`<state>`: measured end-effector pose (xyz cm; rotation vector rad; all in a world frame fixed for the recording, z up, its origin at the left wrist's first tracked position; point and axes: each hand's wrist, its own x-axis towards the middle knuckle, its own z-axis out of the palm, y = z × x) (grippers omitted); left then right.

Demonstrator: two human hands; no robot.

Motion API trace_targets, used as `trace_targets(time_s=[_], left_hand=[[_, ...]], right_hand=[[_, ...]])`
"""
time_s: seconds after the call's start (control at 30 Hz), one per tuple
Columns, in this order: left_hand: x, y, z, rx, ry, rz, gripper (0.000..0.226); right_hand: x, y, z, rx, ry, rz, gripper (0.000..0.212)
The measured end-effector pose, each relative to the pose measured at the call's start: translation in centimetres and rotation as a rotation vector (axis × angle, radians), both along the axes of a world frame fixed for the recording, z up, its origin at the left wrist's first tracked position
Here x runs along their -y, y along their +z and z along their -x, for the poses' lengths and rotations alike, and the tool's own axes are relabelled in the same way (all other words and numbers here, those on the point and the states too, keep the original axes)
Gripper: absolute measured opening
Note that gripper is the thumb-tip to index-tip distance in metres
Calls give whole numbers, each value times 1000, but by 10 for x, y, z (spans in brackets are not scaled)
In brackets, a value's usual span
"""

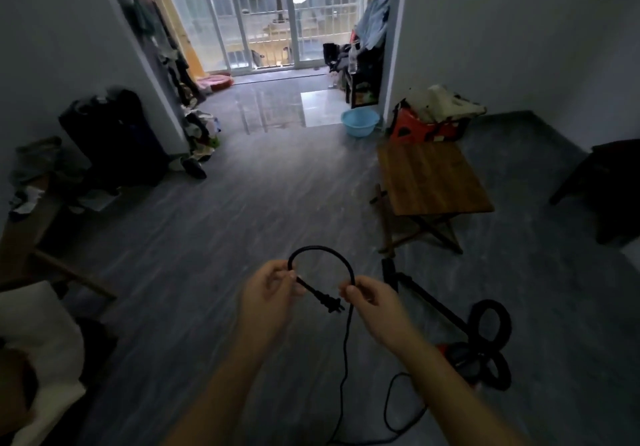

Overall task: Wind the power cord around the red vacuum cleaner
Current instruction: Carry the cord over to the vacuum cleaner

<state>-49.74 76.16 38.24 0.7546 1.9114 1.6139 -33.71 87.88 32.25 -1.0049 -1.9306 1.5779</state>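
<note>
The power cord (322, 249) was held up in front of the person, above the grey floor (214, 238), and was bent into an arch between the two hands. The stretch just behind the plug (333, 304) was pinched between the thumb and curled fingers of the left hand (273, 293), so that the plug was pointed down and to the right. The other side of the arch was pinched between the thumb and forefinger of the right hand (370, 307), just beside the plug. From that grip the cord was let hang to the floor, where it was laid in a loose curve near the bottom edge of the view.

The red vacuum cleaner (460, 355) was laid on the floor to the right of the right forearm and was partly hidden by it. A black tube (429, 302) was stretched from it away from the person, and a black hose (491, 321) was coiled in loops over and beside the red body.

Beyond the tube, a low wooden surface (429, 175) on crossed legs was set. Farther back, a blue basin (358, 122) was placed on the floor, a dark suitcase (114, 134) was stood against the left wall, and barred glass doors (263, 13) were lit from outside.
</note>
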Motion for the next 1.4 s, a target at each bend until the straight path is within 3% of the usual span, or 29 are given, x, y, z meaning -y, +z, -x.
trace_targets(time_s=[0.27, 0.63, 0.9, 1.4], left_hand=[[-89, -25, 54, 97, -306, 50, 10], [-135, -45, 101, 222, -746, 163, 6], [-109, -54, 78, 177, -975, 197, 7], [8, -52, 72, 183, -1180, 255, 10]], right_hand=[[-29, -12, 18, 79, -327, 11, 20], [27, 1, 60, 64, -839, 14, 20], [100, -8, 61, 12, -1142, 53, 19], [254, -1, 84, 10, -1379, 87, 20]])
